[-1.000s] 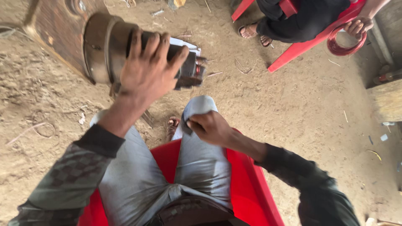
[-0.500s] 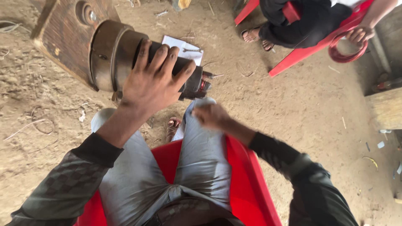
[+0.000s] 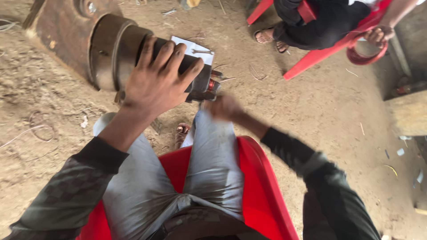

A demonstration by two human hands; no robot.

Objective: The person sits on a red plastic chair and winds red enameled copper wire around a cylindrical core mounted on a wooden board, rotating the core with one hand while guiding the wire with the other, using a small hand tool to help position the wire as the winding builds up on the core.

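At ten o'clock of the frame, on the dirt floor [image 3: 320, 111]: a dark cylindrical motor housing [image 3: 111, 55] joined to a rusty flat plate [image 3: 62, 31], lying on its side. Left hand [image 3: 158, 84] spread wide over the narrower black end [image 3: 200, 82], fingers draped across the top, palm pressed on rather than clenched. Right hand [image 3: 224, 108] blurred just below the red-tipped end at five o'clock of the housing; grip impossible to tell. White paper [image 3: 195, 46] with a small wrench [image 3: 202, 52] behind the housing. Below, grey trousers on a red plastic chair [image 3: 262, 186]. At one o'clock, another person on a second red chair [image 3: 320, 55], holding a red ring [image 3: 367, 53].
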